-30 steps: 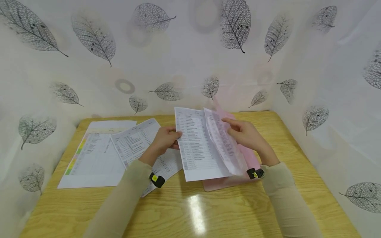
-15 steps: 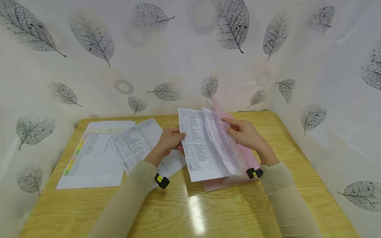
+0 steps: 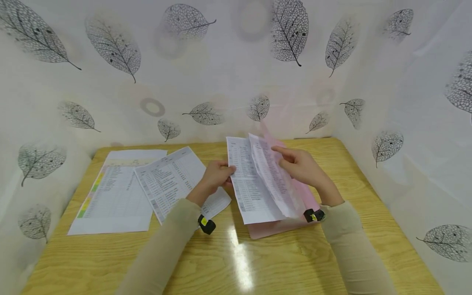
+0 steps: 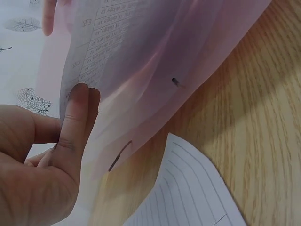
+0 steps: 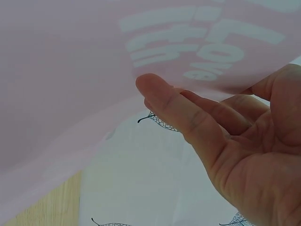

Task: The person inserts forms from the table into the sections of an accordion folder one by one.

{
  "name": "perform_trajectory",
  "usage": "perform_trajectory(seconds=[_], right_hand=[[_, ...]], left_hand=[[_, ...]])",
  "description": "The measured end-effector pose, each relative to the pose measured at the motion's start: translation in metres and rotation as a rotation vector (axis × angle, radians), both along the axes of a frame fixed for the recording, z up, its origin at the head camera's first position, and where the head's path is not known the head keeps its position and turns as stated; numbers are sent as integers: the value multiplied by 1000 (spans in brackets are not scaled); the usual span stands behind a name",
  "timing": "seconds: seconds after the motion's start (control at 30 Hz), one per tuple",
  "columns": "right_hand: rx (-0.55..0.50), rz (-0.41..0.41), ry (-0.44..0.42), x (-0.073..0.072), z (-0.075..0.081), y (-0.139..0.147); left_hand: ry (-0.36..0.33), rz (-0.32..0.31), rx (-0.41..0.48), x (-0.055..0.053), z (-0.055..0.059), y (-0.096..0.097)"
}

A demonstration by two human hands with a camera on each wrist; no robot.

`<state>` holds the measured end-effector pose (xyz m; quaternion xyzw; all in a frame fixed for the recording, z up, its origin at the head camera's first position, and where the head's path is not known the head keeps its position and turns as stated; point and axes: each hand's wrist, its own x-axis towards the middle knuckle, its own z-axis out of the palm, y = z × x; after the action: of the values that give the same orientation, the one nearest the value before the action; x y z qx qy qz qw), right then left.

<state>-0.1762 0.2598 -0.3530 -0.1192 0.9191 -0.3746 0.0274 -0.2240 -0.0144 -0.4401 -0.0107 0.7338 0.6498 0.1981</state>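
My left hand (image 3: pixel 214 178) pinches the left edge of a printed sheet (image 3: pixel 243 188), thumb on its front and fingers behind. The sheet stands tilted over a translucent pink folder (image 3: pixel 263 230). Beside it, another printed leaf (image 3: pixel 273 172) leans against the folder's raised right side. At that raised side, my right hand (image 3: pixel 302 166) holds the pink cover with bent fingers; the right wrist view shows white lettering on the cover (image 5: pixel 197 42) by the fingers. In the left wrist view, the sheet's lower corner (image 4: pixel 87 56) is between thumb and fingers, with the pink folder (image 4: pixel 155 103) behind.
Left of the hands, a printed table sheet (image 3: pixel 173 176) partly overlaps a sheet with yellow and green edge marks (image 3: pixel 118 205). They lie on a wooden table (image 3: pixel 206 266). A leaf-patterned curtain (image 3: pixel 221 78) surrounds the table's back and sides.
My left hand has moved a little right, carrying the edge of the printed sheet towards the folder, so more of the table sheet below shows. The right hand has barely moved.
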Motion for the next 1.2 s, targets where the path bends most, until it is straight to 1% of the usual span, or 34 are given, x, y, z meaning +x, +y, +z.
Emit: perform_trajectory(seconds=[0.17,0.27,0.47,0.53,0.63,0.73,0.87,1.03,1.2], right_hand=[[1,2,-7,0,1,0],[-1,-5,-13,0,0,0],[-15,-8,-29,-2,-1,1],[-14,-7,-32,-2,-1,1],[-9,-8,-32,-2,0,2],[-3,-8,-26,-3,0,2],[-3,-6,-24,-3,-1,2],[-11,-7,-29,-2,0,0],[-14,-7,-25,-1,1,-1]], left_hand=[[5,0,18,0,-5,3],[0,7,21,0,-7,4],[-40,21,49,2,-7,3],[-58,17,55,4,-6,3],[-93,-6,69,6,-4,3],[-109,-33,56,8,-2,4],[-99,-56,37,11,-4,8],[-100,-52,55,13,-6,13],[-95,-40,58,12,-13,18]])
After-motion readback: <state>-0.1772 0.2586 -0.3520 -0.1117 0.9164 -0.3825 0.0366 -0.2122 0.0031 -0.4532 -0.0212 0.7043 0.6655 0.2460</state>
